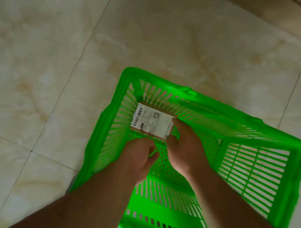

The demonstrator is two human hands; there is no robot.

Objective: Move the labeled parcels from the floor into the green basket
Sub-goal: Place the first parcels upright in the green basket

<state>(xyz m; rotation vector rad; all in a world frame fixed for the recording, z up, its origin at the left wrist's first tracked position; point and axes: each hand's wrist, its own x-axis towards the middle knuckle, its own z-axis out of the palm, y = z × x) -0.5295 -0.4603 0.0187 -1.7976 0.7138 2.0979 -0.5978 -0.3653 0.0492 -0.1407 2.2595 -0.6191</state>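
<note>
1. A pale, marbled tile floor [58, 38] with thin dark grout lines fills most of the view; a blurred beige ledge [300, 21] is seen along the top right corner.
2. A bright green slatted plastic basket [255, 171] stands on the floor, its open top turned to the camera.
3. Two bare forearms are reached down into the basket from the lower edge of the view.
4. The right hand [185, 149] is placed at the right end of a small cardboard parcel with a white barcoded label [151, 122]; its fingers [176, 121] and thumb are closed on that end, pinching it.
5. The left hand [138, 155] is held just below the parcel, its fingers curled loosely (whether they touch the parcel cannot be told).
6. The parcel is inside the basket, label upward, near the far left corner.
</note>
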